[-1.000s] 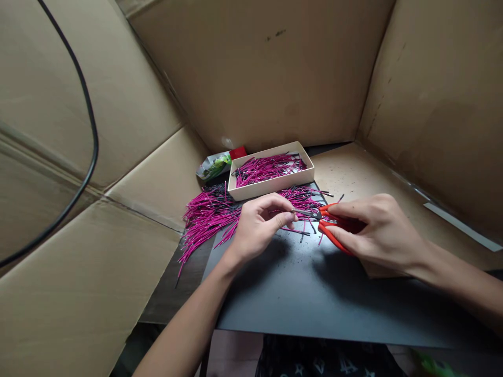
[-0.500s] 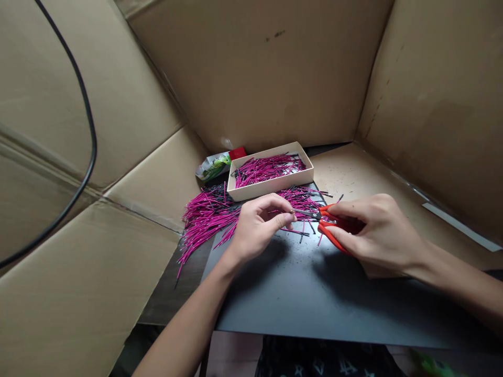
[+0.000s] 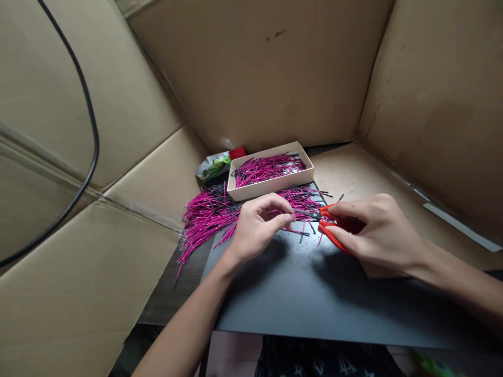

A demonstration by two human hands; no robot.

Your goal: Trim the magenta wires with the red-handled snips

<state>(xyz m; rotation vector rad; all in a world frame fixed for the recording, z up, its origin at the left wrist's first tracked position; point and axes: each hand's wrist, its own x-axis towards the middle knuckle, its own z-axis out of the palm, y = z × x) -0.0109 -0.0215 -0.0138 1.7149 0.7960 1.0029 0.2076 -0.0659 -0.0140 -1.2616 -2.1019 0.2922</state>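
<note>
My left hand (image 3: pixel 259 225) is pinched closed, with thumb and forefinger together at the tip of the tool. Only a tiny brass-coloured speck shows at the fingertips; I cannot make out what they hold. Wrapped round the red handles of small scissors (image 3: pixel 315 214), my right hand (image 3: pixel 377 230) keeps them level, their dark blades pointing left to the left fingertips. Both hands hover above the dark table (image 3: pixel 275 303). Behind and below them lies a loose pile of magenta wires (image 3: pixel 208 214) with black ends.
A shallow cream box (image 3: pixel 271 187) full of similar wires stands behind the pile. To its left is a green-and-white packet (image 3: pixel 214 166) with a red piece. Cardboard walls (image 3: pixel 255 78) surround the table, and a black cable (image 3: pixel 92 125) hangs at left.
Both hands and the scissors have stayed almost in place. The black cable at left has shifted very slightly to the right.
</note>
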